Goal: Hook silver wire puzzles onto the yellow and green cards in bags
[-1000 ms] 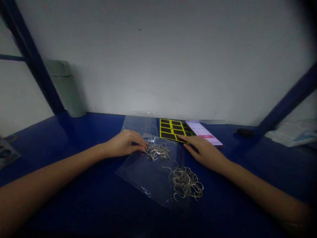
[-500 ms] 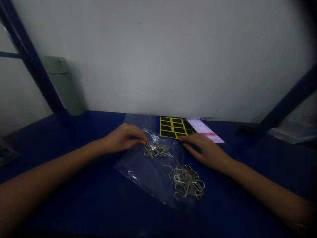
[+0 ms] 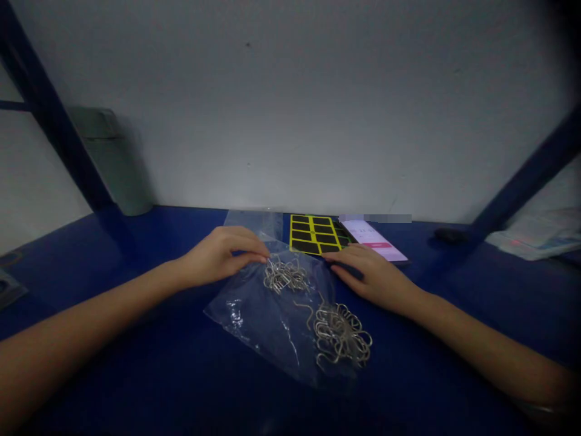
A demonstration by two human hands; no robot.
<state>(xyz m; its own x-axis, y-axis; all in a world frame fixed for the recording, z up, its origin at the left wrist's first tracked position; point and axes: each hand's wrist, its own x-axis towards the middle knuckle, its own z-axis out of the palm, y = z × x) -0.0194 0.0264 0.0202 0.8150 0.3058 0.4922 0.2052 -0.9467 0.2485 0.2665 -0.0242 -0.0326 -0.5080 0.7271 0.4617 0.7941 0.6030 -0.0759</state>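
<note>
My left hand [image 3: 229,254] is closed in a pinch on the clear plastic bag [image 3: 258,318], at the left end of a small heap of metal S-hooks [image 3: 285,277]. Whether the fingertips also grip a hook cannot be made out. A larger pile of S-hooks [image 3: 342,336] lies at the bag's right corner, closer to me. My right hand [image 3: 370,272] rests on the table to the right of the bag, its fingers stretched out and thumb apart. Its fingertips are beside the front edge of a black sheet with yellow grid lines [image 3: 313,234].
A phone with a lit screen [image 3: 374,239] lies behind my right hand. Another clear plastic piece [image 3: 254,221] is at the back by the wall. A green bottle [image 3: 120,163] stands back left. Blue posts [image 3: 59,121] flank the blue table [image 3: 158,351]; a dark small object [image 3: 449,234] lies right.
The view has shifted slightly and brightened. The bag's near left part has creased a little differently. Both hands keep almost the same places.
</note>
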